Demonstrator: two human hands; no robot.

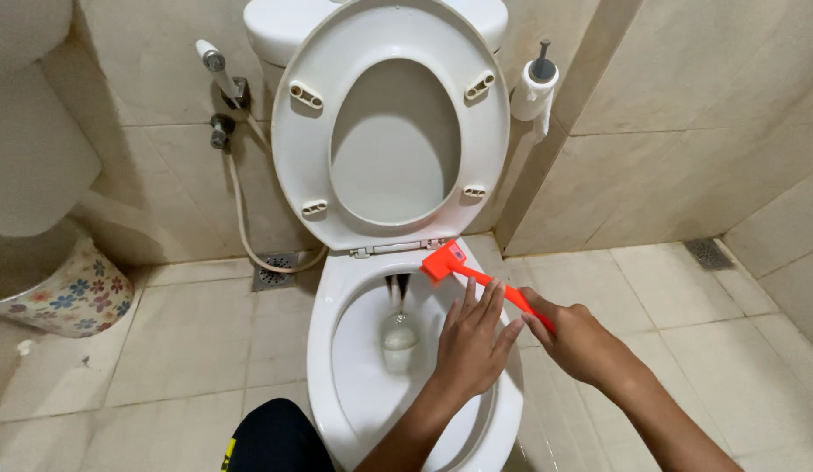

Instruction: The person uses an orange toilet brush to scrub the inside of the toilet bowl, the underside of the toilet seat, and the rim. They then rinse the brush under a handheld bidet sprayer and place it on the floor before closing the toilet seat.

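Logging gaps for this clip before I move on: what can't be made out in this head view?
- Orange brush: bristles face away; handle end hidden inside right hand.
- Left hand: palm and whether it touches the toilet bowl rim, hidden by its own back.
- Floral bin: cut by the left edge.
- Dark knee: cut by the bottom edge.

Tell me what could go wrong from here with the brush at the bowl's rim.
1. The right hand grips only the end of the orange toilet brush, so the head could slip off the rim.
2. The left hand rests bare over the toilet bowl; splashes may reach it.
3. The raised seat could drop forward.
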